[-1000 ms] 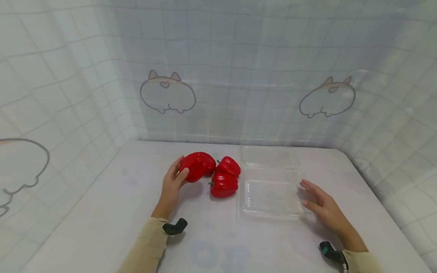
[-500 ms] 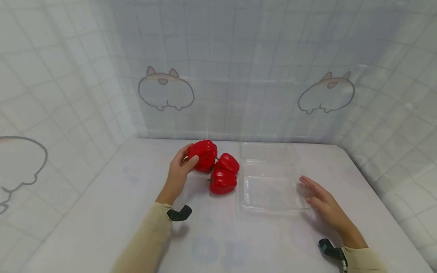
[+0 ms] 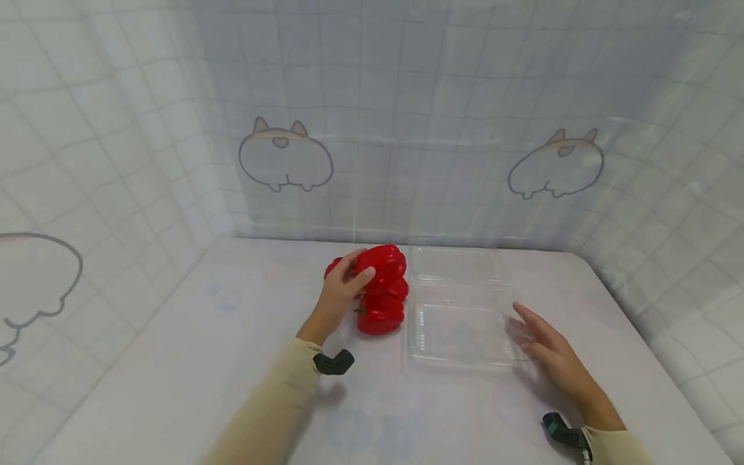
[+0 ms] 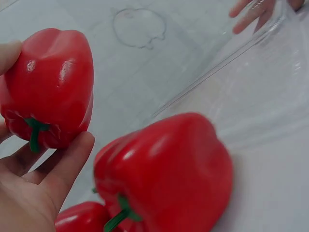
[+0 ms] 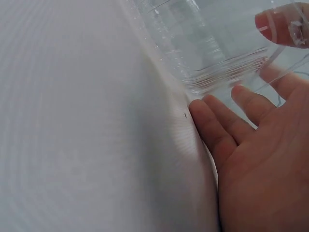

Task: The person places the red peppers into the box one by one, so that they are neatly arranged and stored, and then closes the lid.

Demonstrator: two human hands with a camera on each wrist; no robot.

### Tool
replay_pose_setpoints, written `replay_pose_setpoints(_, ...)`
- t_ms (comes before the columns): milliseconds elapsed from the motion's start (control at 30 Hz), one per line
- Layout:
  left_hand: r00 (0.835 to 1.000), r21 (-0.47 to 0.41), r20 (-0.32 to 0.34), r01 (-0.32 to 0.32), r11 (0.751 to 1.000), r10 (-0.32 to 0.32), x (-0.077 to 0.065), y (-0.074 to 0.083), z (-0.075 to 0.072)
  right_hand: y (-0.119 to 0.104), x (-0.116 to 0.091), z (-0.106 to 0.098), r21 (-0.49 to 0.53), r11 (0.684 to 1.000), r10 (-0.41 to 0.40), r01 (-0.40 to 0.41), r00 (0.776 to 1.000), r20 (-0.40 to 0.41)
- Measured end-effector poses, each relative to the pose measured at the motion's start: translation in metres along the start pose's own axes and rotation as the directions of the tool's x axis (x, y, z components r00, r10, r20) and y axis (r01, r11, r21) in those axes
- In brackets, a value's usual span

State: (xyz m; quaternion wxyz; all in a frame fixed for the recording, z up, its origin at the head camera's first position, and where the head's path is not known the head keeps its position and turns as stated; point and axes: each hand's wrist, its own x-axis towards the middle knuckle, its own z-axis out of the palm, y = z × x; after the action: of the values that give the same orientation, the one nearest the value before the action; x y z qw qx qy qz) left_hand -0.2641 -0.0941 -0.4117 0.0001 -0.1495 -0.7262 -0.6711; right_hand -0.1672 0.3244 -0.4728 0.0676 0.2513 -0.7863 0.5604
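My left hand (image 3: 334, 300) grips a red bell pepper (image 3: 380, 263), raised over the other peppers. In the left wrist view, the held pepper (image 4: 55, 82) hangs stem down between thumb and fingers. Below it on the table are a front red pepper (image 3: 380, 316) and a partly covered one (image 3: 400, 289) behind. Another red pepper (image 3: 331, 266) shows only in part beyond my left hand. At the right side of a clear plastic box (image 3: 456, 361) is my right hand (image 3: 552, 352), its fingers relaxed. The right wrist view has its fingertips close to the box wall (image 5: 217, 67); contact is unclear.
The box's clear lid (image 3: 456, 263) lies folded back behind it. The white table (image 3: 203, 368) meets a curtain (image 3: 372, 161) of grid-patterned sheeting at the back, with more at both sides.
My left hand has lifted the pepper from the left of the group and carried it right, over the others. The right hand has stayed nearly still beside the box.
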Motion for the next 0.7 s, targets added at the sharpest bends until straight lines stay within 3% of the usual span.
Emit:
replay_pose_setpoints(200,1.0,0.015,-0.011,0.015,1.0,-0.015,0.0,0.003,0.013,0.001,0.004,0.001,0.001,1.0,0.031,-0.031,1.0,-0.003)
replay_pose_setpoints(433,0.999,0.071,0.033,0.026,0.997,-0.028,0.003,0.006,0.028,0.001,0.004,0.005,-0.097,0.994,0.038,-0.045,0.997,-0.068)
replay_pose_setpoints(700,0.999,0.077,0.044,-0.01,0.997,0.007,0.006,0.014,0.041,-0.002,0.001,0.008,-0.17,0.982,0.059,-0.078,0.992,-0.113)
